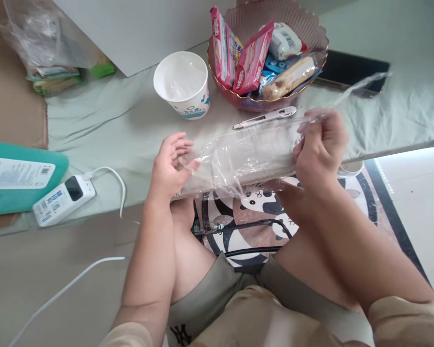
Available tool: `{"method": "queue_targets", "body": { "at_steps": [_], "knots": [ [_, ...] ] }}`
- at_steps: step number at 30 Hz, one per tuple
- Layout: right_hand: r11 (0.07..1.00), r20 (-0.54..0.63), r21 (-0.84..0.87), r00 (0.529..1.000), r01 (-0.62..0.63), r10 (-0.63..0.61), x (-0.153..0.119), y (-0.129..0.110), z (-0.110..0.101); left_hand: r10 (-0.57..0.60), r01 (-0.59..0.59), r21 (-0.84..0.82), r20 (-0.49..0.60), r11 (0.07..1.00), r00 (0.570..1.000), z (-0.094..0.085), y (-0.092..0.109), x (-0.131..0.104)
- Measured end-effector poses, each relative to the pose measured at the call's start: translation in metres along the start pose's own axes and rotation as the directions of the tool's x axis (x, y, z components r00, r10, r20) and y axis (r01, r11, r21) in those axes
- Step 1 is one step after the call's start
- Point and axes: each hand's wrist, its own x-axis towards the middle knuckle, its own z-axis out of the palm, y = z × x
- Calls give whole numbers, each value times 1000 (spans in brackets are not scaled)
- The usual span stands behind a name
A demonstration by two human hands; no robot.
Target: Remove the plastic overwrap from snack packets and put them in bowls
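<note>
A crumpled clear plastic bag or wrap (246, 156) is stretched between my hands, over the front edge of the cloth-covered table. My right hand (321, 140) is closed on its right end, and a thin twisted strip of plastic sticks out beyond the fingers. At the left end, my left hand (171, 164) has its fingers apart, with the thumb against the plastic. Just behind the plastic lies a white utility knife (265, 118). A white paper cup (183, 86) with blue print stands further back, with something clear inside.
A pink glass bowl (320, 46) holds wrapped snacks; a black phone (354, 72) lies right of it. At left are a white power bank (64, 200) with a cable, a green pouch (18, 176) and bagged items (54, 72). Below, a panda-patterned mat (256, 202) covers the floor.
</note>
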Motion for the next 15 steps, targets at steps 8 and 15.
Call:
{"method": "queue_targets", "body": {
  "at_steps": [8,15],
  "knots": [
    [998,36,39,998,-48,47,-4,1,3,-114,126,-444,53,887,992,10,-1,6],
    [999,52,-35,999,-10,12,-5,-1,-6,-217,204,-392,12,897,976,10,8,7]
  ]
}}
